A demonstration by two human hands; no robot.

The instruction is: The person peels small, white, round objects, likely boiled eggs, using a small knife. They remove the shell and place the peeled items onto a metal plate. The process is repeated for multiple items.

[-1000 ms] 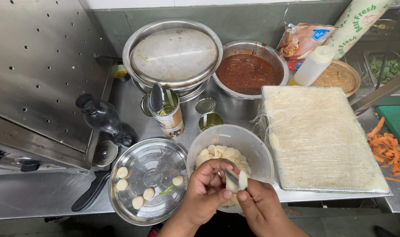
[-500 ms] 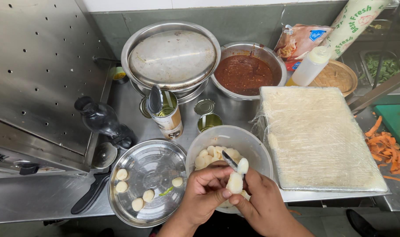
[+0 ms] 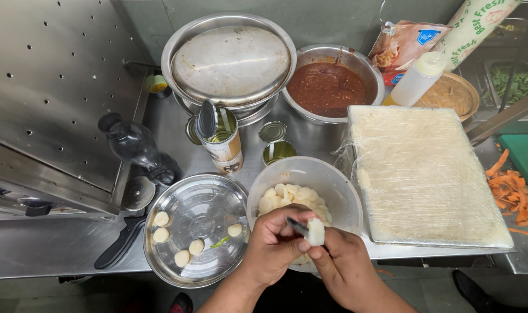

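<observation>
My two hands meet over the near rim of a translucent plastic bowl (image 3: 310, 167) that holds several pale, round slices (image 3: 287, 197). My left hand (image 3: 272, 243) grips a small knife (image 3: 298, 227) with a dark blade. The blade rests against a white peeled piece (image 3: 316, 231), which the fingers of my right hand (image 3: 345, 266) pinch. To the left lies a round steel plate (image 3: 200, 203) with several whole white pieces (image 3: 160, 219) on it.
An open tin can (image 3: 224, 142) and a small open tin (image 3: 278, 152) stand behind the bowl. Further back are a lidded steel pot (image 3: 232, 58) and a bowl of red sauce (image 3: 327, 87). A film-wrapped tray (image 3: 420, 174) sits right, carrot peels (image 3: 513, 191) beyond it. A dark bottle (image 3: 133, 145) stands left.
My hands have closed together and dropped a little toward the bowl's near rim. The white piece between them looks smaller than half a second ago.
</observation>
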